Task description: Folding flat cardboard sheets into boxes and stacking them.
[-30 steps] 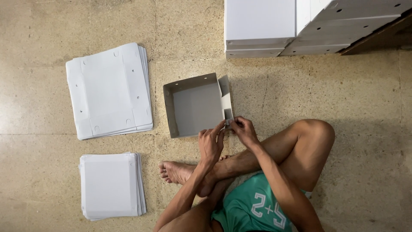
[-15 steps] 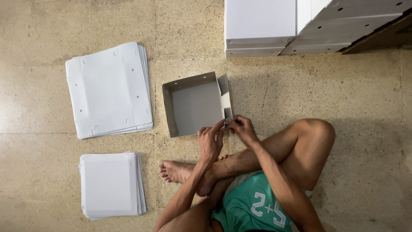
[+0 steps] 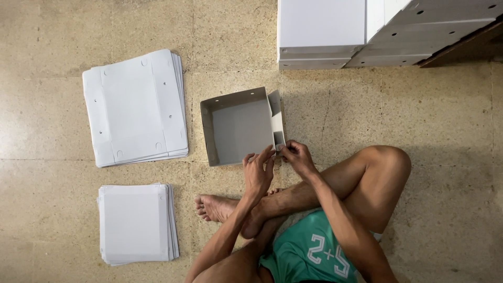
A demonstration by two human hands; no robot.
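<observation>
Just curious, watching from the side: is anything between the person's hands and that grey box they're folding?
Nothing visible. Both the left hand and right hand already touch the half-folded grey box at its near right corner flap.

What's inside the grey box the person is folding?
Nothing shows inside the grey box: just its bare floor and walls. The left hand and right hand cover the near right corner, so that bit stays hidden.

You are sitting cross-legged on the speckled stone floor (image 3: 78, 31), your left hand (image 3: 258, 172) and right hand (image 3: 297, 156) pinching the near right corner of a half-folded grey cardboard box (image 3: 238, 127).
</observation>
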